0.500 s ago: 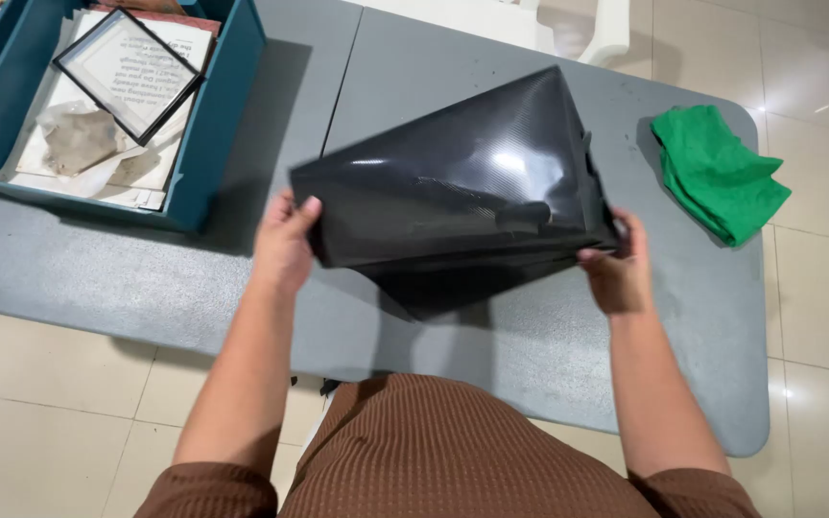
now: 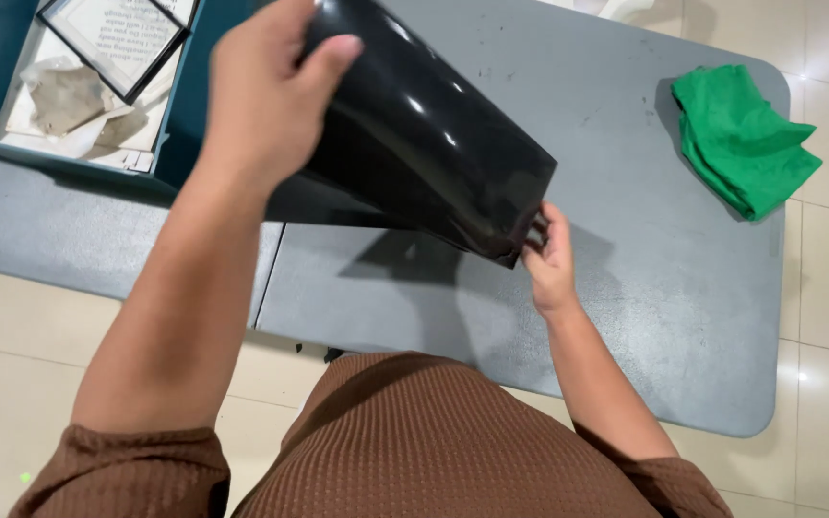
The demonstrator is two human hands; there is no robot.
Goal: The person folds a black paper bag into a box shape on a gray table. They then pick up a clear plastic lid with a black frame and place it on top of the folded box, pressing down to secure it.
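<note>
One black glossy bag (image 2: 424,134), held in the air above the grey surface (image 2: 664,317), tilted down to your right. Your left hand (image 2: 266,91), raised, clenches its upper end, thumb over the front. Your right hand (image 2: 549,254), lower, pinches the bottom corner. One green cloth (image 2: 741,139) lies at the surface's far right. One blue bin (image 2: 179,144) at far left holds one black-framed sheet (image 2: 112,38) and crumpled paper (image 2: 64,96).
</note>
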